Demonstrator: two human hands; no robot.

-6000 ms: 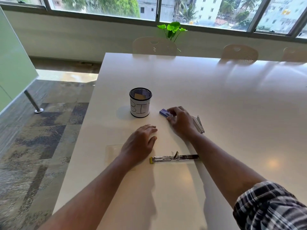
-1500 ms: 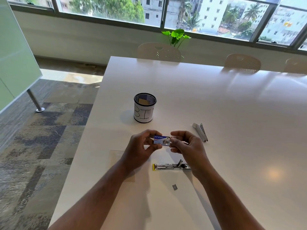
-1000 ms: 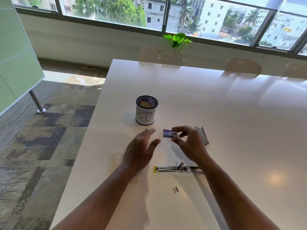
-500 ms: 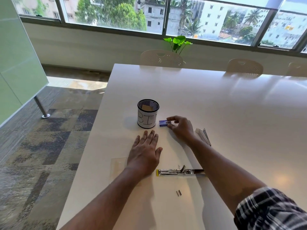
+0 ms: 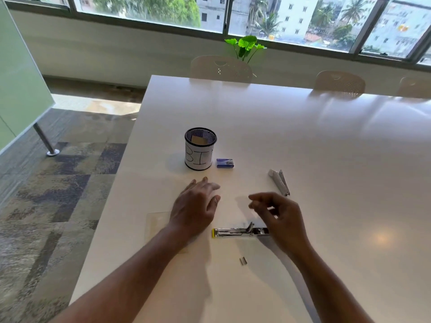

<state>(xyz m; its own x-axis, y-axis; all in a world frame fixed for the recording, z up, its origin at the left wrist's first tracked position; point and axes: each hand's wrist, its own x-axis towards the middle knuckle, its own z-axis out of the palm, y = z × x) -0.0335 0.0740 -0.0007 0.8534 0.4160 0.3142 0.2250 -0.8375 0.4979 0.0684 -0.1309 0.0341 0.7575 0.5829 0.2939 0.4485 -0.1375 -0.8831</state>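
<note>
A small blue staple box (image 5: 224, 163) lies on the white table (image 5: 326, 159), just right of a black mesh cup (image 5: 200, 149) labelled BIN. An opened metal stapler mechanism (image 5: 238, 231) with a yellow tip lies near the front, partly under my right hand. The stapler's grey cover (image 5: 279, 182) lies to the right. A tiny strip of staples (image 5: 243, 261) sits closer to me. My left hand (image 5: 197, 207) rests flat on the table with fingers spread. My right hand (image 5: 277, 215) hovers above the mechanism, fingers loosely curled, holding nothing I can see.
A clear plastic sheet (image 5: 158, 223) lies under my left wrist. The table's left edge drops to patterned carpet (image 5: 58, 194). Chairs (image 5: 221, 67) stand along the far side, with a green plant (image 5: 246, 46) by the window. A green panel on a metal leg (image 5: 43, 141) stands at left.
My right hand let go of the blue staple box beside the bin cup and drew back toward me over the stapler mechanism. My left hand stayed flat on the table.
</note>
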